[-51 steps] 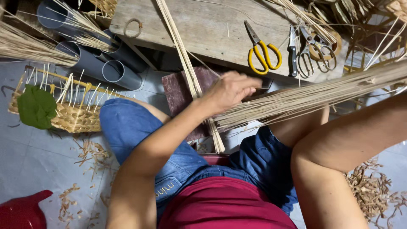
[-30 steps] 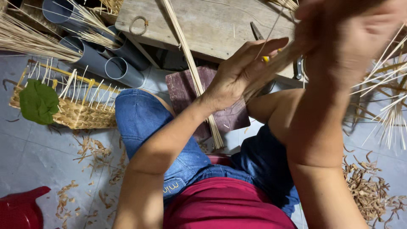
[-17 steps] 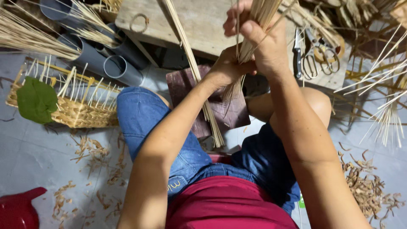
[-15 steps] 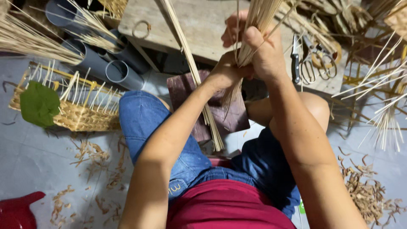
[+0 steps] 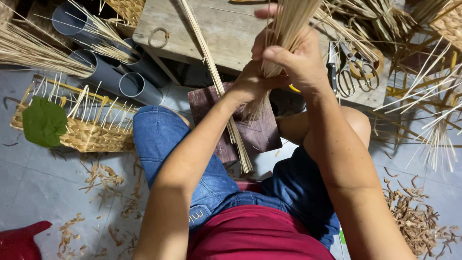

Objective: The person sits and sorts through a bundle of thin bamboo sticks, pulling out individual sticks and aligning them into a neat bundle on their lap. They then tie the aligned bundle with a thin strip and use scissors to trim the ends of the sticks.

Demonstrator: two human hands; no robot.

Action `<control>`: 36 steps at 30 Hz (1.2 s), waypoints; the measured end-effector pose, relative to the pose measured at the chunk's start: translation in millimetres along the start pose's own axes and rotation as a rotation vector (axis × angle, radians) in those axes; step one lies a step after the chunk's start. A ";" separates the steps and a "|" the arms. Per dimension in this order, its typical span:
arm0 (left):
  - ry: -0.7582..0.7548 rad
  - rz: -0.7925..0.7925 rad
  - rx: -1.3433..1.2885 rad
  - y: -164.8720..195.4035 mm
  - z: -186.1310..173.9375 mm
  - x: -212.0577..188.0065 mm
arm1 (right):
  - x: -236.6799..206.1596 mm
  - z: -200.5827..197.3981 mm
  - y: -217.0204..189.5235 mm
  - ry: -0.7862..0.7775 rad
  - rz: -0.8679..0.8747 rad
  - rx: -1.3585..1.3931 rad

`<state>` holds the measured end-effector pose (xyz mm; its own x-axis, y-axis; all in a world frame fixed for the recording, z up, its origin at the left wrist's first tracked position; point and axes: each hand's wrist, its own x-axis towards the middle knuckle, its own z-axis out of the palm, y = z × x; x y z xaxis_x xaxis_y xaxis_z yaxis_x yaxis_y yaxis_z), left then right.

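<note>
Wooden bench (image 5: 226, 33) | 2 hands (left (image 5: 252, 82), right (image 5: 301, 60)) clasp straw bundle (image 5: 288, 24)

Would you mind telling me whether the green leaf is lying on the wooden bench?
No, the green leaf rests on the unfinished woven straw basket on the floor, left of the wooden bench.

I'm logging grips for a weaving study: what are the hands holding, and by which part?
Both hands, right hand and left hand, clasp a bundle of thin straw stalks near its lower end, upright.
</note>
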<state>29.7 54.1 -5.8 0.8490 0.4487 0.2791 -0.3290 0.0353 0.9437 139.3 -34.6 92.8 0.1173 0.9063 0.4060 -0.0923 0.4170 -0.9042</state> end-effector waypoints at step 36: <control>0.127 -0.154 -0.388 -39.0 31.3 -53.2 | 14.0 -22.3 26.0 0.319 -0.127 -0.146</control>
<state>10.3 0.9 -51.9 0.8506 0.5173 0.0939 -0.3542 0.4320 0.8294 160.6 -12.7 72.0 0.4229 0.7716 0.4751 0.0817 0.4897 -0.8681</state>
